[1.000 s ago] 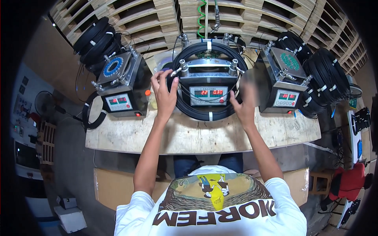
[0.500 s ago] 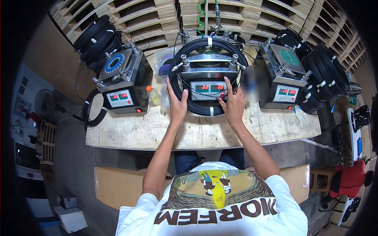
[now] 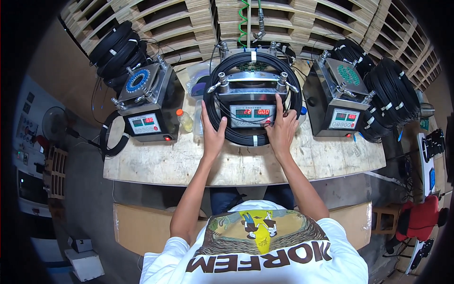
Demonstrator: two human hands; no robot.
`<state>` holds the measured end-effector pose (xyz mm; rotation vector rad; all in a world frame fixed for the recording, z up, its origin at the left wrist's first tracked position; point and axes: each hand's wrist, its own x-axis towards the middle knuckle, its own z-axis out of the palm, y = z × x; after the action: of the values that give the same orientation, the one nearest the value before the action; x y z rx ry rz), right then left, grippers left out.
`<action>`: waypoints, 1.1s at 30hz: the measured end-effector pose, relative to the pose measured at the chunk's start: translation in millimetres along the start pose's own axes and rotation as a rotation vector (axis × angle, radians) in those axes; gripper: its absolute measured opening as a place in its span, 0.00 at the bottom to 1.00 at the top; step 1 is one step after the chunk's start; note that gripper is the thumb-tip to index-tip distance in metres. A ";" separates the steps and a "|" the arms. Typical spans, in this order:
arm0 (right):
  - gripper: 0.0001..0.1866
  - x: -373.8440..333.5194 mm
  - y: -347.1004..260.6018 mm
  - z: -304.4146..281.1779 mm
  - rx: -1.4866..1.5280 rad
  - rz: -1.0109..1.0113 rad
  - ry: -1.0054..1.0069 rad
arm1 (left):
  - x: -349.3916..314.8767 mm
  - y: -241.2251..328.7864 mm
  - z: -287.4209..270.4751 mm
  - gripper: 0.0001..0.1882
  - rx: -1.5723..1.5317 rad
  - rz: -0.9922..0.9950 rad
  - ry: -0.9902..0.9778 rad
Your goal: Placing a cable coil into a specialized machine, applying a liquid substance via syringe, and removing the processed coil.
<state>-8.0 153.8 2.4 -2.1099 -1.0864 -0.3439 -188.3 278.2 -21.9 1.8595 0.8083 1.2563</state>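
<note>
A coil of black cable (image 3: 255, 140), banded with white ties, stands upright against the front of the middle bench machine (image 3: 253, 97). My left hand (image 3: 213, 135) grips the coil's lower left side, its thumb on the inner edge and its fingers along the outside. On the right, my right hand (image 3: 283, 130) lies over the coil, index finger stretched upward. Its thumb is at the red button on the control panel (image 3: 243, 122), below a lit red digit display. Metal posts and clamps top the machine, and loose cable strands hang beside the panel.
Similar machines stand left (image 3: 149, 106) and right (image 3: 336, 97), with black cable coils (image 3: 391, 92) behind and beside them. An orange-capped bottle (image 3: 185, 121) sits left of the coil. The wooden tabletop (image 3: 189, 163) ends before me; pallets (image 3: 293, 23) rise behind.
The digits on the middle machine's right-hand display have changed. My right thumb has moved onto the red button, covering part of it. The coil sits slightly lower and further right in view.
</note>
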 end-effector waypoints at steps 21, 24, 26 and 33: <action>0.19 141.5 98.4 -4.6 1.276 0.580 -0.575 | 96.7 -13.6 -25.4 0.30 -0.640 -0.461 -0.071; 0.18 148.4 102.8 3.2 1.302 0.549 -0.578 | 110.4 -18.1 -24.7 0.24 -0.652 -0.484 -0.086; 0.16 151.7 105.4 5.7 1.313 0.522 -0.573 | 110.8 -13.1 -21.4 0.23 -0.656 -0.513 -0.090; 0.16 160.9 95.1 5.5 1.252 0.524 -0.540 | 106.3 -5.2 -17.7 0.22 -0.625 -0.537 -0.082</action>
<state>164.4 217.3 37.2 -1.2119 -0.6415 0.9723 -171.2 371.8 28.8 1.0886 0.6996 0.9327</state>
